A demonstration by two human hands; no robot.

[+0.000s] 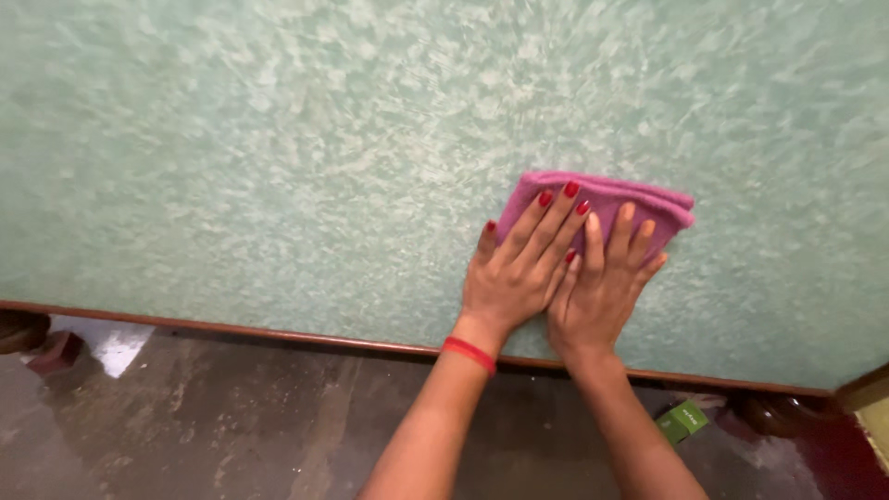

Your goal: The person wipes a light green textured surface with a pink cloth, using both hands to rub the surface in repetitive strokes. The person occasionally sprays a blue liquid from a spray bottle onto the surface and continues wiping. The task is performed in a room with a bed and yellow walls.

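A folded pink cloth (622, 197) lies flat on a pale green mottled tabletop (278, 167), right of the middle. My left hand (521, 268), with red nails and a red band at the wrist, presses flat on the cloth's left part. Beside it, my right hand (602, 282) presses flat on the cloth's right part, its thumb side overlapped by the left hand. Both sets of fingers are spread and extended over the cloth, and most of the cloth's near half is hidden under them.
The tabletop's near edge has a brown wooden trim (231, 326). Below it is a dark stained floor (231, 417). A small green box (682, 420) lies on the floor at the right, near a dark turned table leg (782, 414). Another leg (18, 331) shows at far left.
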